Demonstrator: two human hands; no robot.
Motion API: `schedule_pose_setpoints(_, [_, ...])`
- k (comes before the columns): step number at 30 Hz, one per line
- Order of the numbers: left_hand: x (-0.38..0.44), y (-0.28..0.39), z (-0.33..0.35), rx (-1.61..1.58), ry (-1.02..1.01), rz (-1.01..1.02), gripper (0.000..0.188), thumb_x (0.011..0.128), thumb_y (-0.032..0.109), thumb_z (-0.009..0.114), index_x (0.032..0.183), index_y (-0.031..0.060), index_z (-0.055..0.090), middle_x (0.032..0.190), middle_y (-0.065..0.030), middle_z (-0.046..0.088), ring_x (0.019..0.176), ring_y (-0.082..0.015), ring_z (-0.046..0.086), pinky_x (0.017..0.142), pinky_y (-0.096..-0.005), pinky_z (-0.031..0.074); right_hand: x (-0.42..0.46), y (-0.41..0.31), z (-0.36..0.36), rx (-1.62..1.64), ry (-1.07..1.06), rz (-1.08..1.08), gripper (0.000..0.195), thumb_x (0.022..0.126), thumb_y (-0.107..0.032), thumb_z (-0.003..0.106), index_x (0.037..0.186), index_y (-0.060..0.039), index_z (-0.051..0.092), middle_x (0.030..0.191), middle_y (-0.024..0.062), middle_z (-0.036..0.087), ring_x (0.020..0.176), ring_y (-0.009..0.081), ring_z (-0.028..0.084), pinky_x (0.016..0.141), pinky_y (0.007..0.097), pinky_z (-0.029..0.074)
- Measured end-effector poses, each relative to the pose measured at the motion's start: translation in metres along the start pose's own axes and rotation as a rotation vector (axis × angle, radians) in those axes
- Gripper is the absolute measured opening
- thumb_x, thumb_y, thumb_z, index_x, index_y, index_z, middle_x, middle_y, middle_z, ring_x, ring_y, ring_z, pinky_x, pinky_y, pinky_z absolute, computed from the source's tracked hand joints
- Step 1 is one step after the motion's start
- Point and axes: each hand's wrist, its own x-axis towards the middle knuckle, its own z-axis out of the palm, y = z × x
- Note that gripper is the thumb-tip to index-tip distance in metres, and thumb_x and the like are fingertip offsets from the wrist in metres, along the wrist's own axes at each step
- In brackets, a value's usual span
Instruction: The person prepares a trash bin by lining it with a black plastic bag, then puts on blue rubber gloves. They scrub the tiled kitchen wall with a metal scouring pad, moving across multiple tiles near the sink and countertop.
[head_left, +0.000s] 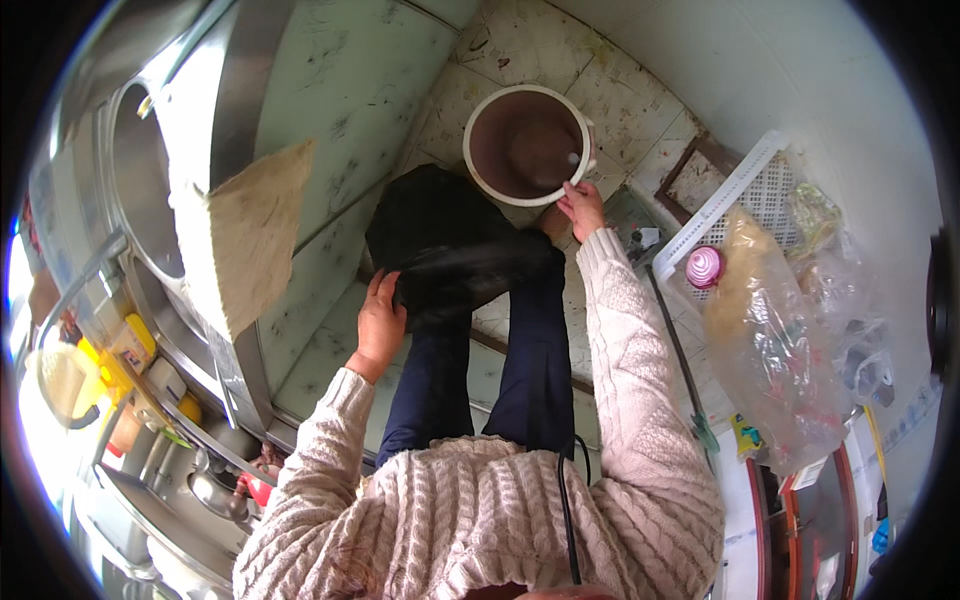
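Observation:
A round bucket (486, 180) with a pale rim and brownish inside stands on the tiled floor before me. My right hand (583, 210) grips its near rim, fingers at the edge. A small pale spot shows inside the bucket on the right. Nearer to me and to the left, a black plastic bag (442, 225) spreads in front of my legs, partly blurred and covering my lower legs. My left hand (381, 319) holds the bag's left near edge between fingers and thumb.
A tan cloth (259, 232) hangs over the steel sink edge at left. To the right, a white plastic basket (720, 195) holds a cut red onion (705, 267) and clear plastic bags (780, 367). A dark thin handle (673, 330) leans beside it. Pale cabinet doors (345, 97) border the floor.

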Motion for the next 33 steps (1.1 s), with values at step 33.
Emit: schedule_pose_setpoints(33, [-0.063, 0.101, -0.261, -1.078, -0.176, 0.322, 0.093, 0.088, 0.001, 0.067, 0.166, 0.0063, 0.016, 0.161, -0.0097, 0.043, 0.105, -0.0166, 0.062, 0.076, -0.0349, 0.059, -0.619, -0.212, 0.089, -0.816, -0.309, -1.139, 0.017, 0.085, -0.001, 0.081, 0.092, -0.0007, 0.065, 0.083, -0.0030, 0.064, 0.077, 0.0061, 0.059, 0.071, 0.0252, 0.049])
